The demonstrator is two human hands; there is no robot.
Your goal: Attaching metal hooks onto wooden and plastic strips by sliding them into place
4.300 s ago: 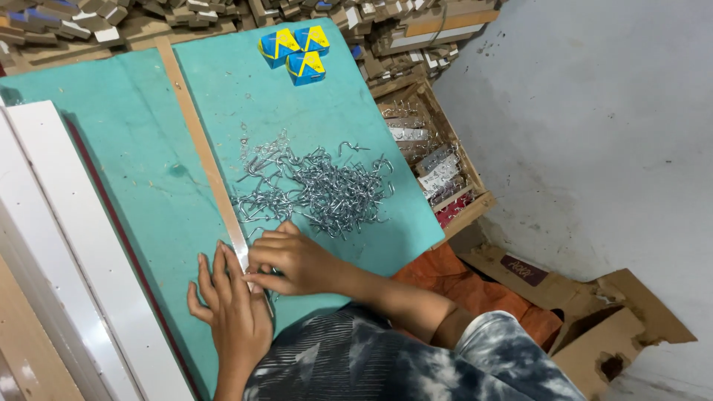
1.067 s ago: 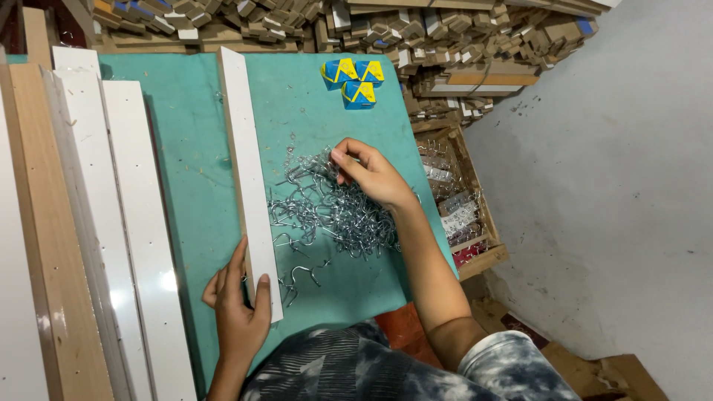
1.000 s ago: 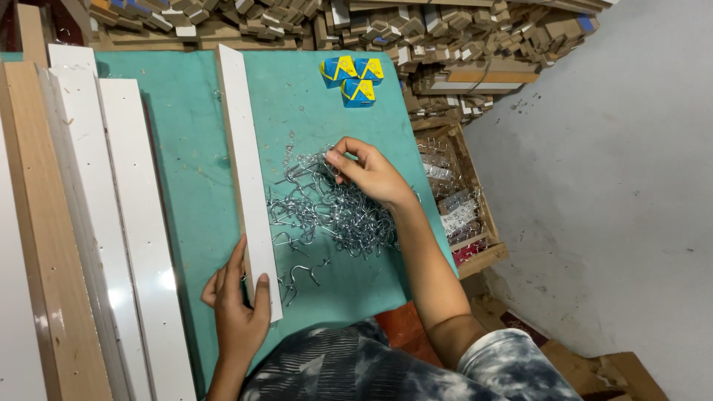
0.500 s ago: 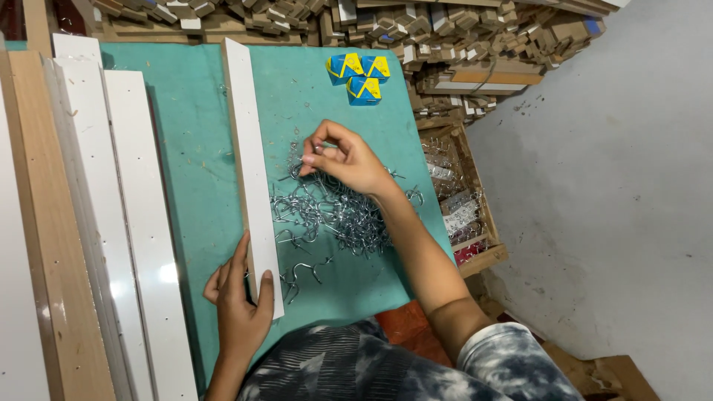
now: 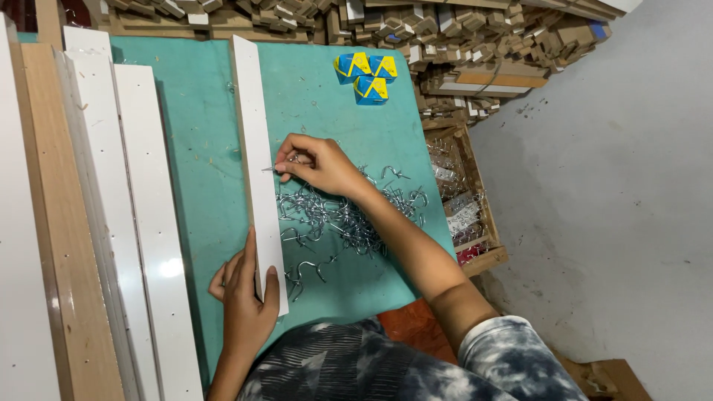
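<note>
White strip point(image 5: 256, 148) steadied by left hand point(image 5: 245, 297); right hand point(image 5: 316, 163) apparently pinches a hook point(image 5: 272, 169).

From up here I see a short-sleeved top in a mottled tie-dye of dark grey, charcoal and pale bluish white, cloudy patches running across the chest and over the right shoulder. The right sleeve ends above the elbow with a plain hem, leaving both forearms bare. The left hand point(image 5: 245, 301) and right hand point(image 5: 316, 165) carry no gloves, rings, watch or bands on the fingers or wrists.
</note>
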